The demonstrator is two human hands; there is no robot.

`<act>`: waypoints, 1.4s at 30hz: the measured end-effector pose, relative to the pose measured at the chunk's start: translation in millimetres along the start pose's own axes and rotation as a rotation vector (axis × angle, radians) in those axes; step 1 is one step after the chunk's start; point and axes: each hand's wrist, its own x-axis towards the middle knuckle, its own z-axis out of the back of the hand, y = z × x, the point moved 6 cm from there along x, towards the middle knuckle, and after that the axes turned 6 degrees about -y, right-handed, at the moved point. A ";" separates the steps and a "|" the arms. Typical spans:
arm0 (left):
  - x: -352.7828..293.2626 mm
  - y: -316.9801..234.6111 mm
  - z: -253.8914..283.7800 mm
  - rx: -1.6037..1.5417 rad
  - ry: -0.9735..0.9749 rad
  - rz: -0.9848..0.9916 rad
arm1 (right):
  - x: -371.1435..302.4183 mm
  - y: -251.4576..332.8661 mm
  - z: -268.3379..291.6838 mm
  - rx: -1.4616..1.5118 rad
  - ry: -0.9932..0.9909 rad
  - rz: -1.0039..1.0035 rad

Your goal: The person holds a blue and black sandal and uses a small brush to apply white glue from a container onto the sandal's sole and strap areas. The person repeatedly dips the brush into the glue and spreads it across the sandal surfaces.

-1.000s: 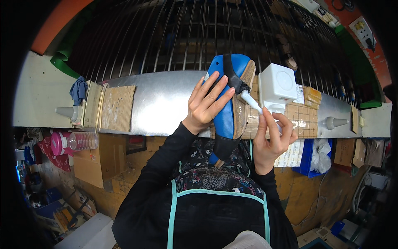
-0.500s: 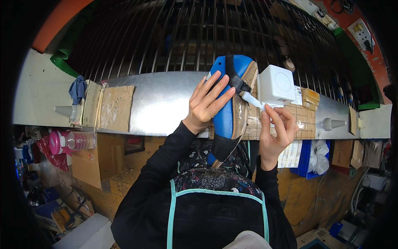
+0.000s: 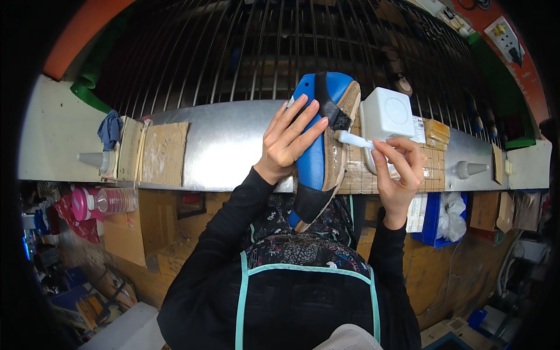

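A blue and black shoe [image 3: 309, 163] lies on its side across the table's near edge, its toe end away from me and its other end over my apron. My left hand [image 3: 284, 143] holds it from the left, fingers stretched along the blue upper, thumb hidden. Between thumb and fingertips of my right hand [image 3: 399, 172] is the handle of a small white brush [image 3: 354, 139]. The brush's tip meets the tan sole edge [image 3: 335, 160], just below a black strap. Close behind the brush stands a white square-sided container [image 3: 386, 114].
The metal tabletop [image 3: 227, 134] carries a cardboard piece [image 3: 165, 153] on the left and yellowish blocks [image 3: 437, 134] on the right. Grey cones [image 3: 471, 169] stick out at both ends. Metal bars [image 3: 256, 52] run behind. A blue crate [image 3: 434, 221] sits below the table.
The brush has swung to lie more level, its tip slightly lower along the sole edge. My right hand has shifted a little right. The shoe has moved slightly up and left.
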 end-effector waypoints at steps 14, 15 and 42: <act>4.0 -2.1 0.5 0.000 0.003 -0.008 | 2.7 -2.0 -2.8 0.057 0.066 -0.066; 4.3 -2.0 0.4 0.009 0.002 -0.013 | 3.1 -3.1 -3.6 0.063 0.084 -0.082; 10.4 8.9 0.3 0.020 -0.058 0.025 | -19.1 -12.6 -9.2 0.340 0.180 -0.296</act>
